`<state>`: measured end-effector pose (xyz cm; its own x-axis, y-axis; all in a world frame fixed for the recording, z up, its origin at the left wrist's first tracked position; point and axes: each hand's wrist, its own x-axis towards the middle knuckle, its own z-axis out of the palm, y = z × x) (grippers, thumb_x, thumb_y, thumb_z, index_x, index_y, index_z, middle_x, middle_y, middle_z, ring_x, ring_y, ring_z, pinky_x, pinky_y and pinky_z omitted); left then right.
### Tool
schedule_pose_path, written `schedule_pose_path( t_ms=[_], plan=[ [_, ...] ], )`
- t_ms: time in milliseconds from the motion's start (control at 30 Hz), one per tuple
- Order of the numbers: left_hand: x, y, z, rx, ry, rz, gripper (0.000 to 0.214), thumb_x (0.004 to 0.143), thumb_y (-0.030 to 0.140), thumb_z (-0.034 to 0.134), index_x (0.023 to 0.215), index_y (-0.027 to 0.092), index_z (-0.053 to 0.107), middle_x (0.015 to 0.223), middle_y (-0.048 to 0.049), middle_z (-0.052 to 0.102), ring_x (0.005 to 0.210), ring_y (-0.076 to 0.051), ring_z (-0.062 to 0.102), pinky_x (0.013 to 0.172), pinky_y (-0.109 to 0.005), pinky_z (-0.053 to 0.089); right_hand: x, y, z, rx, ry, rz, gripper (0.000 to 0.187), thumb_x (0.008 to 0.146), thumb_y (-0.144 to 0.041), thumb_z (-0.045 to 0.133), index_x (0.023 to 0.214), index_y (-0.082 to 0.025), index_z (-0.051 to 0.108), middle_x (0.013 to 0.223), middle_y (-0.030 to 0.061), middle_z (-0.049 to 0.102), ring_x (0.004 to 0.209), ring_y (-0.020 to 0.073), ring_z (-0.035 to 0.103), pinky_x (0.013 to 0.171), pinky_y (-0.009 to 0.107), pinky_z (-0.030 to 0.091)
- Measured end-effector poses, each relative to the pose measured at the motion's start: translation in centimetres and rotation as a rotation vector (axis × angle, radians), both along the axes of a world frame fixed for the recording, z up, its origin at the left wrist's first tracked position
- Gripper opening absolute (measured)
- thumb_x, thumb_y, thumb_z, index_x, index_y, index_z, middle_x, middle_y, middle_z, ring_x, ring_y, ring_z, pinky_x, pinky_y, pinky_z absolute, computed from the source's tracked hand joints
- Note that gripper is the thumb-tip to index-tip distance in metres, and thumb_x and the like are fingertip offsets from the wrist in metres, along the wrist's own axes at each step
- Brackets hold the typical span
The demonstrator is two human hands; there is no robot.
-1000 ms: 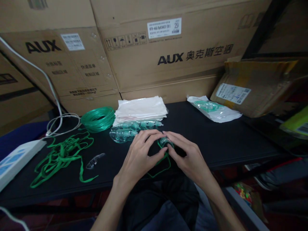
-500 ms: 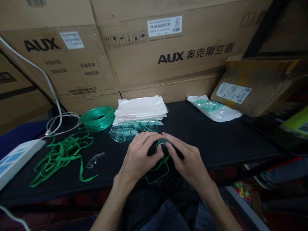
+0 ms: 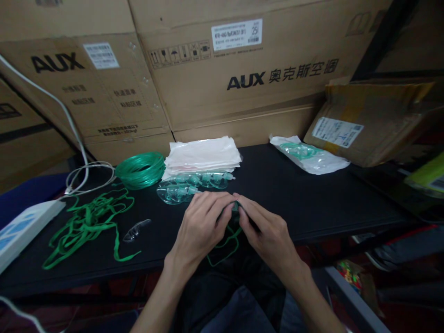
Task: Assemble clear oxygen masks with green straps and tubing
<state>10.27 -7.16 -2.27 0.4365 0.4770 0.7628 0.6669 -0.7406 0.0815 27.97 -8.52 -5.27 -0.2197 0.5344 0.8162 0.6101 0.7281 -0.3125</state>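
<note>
- My left hand (image 3: 204,222) and right hand (image 3: 267,224) are pinching and partly hiding a clear piece (image 3: 235,206)
- Clear masks (image 3: 175,193) are lying just past them, near a green coil (image 3: 140,172)

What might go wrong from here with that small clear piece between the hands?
The small clear piece, mostly hidden between the left hand and right hand, might slip from the grip. The thin green strap looping below them could snag. The clear greenish masks just beyond the left hand might get nudged.
</note>
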Motion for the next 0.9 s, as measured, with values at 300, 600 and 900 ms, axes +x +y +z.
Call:
schedule_pose_path(
  t_ms=[300, 600, 900],
  plan=[
    [-0.2, 0.1, 0.2, 0.036, 0.034, 0.016, 0.015, 0.097, 0.011, 0.059, 0.108, 0.018, 0.065, 0.104, -0.0054, 0.076, 0.096, -0.018, 0.069, 0.095, -0.036, 0.046, 0.2, -0.1, -0.3, -0.07, -0.054, 0.016, 0.035, 0.1, -0.01, 0.05, 0.132, -0.012, 0.063, 0.131, 0.0138, 0.071, 0.118, 0.0226, 0.071, 0.105, 0.035, 0.057],
    [-0.4, 0.1, 0.2, -0.014, -0.004, 0.014, 0.01, 0.099, 0.018, 0.06, 0.108, 0.021, 0.065, 0.104, -0.0031, 0.075, 0.097, -0.017, 0.069, 0.094, -0.035, 0.046, 0.4, -0.1, 0.9, -0.221, 0.097, 0.151, 0.033, 0.098, -0.014, 0.055, 0.129, -0.015, 0.067, 0.129, 0.0114, 0.072, 0.12, 0.0209, 0.069, 0.11, 0.033, 0.052],
    [-0.5, -0.2, 0.2, -0.012, 0.008, -0.022, 0.015, 0.101, 0.02, 0.057, 0.111, 0.023, 0.068, 0.103, -0.005, 0.073, 0.092, -0.017, 0.067, 0.088, -0.034, 0.051, 1.7, 0.7, 1.6, -0.784, 0.346, 0.545, 0.044, 0.093, -0.028, 0.067, 0.136, -0.021, 0.061, 0.124, 0.0078, 0.072, 0.094, 0.0167, 0.073, 0.095, 0.033, 0.059]
  ],
)
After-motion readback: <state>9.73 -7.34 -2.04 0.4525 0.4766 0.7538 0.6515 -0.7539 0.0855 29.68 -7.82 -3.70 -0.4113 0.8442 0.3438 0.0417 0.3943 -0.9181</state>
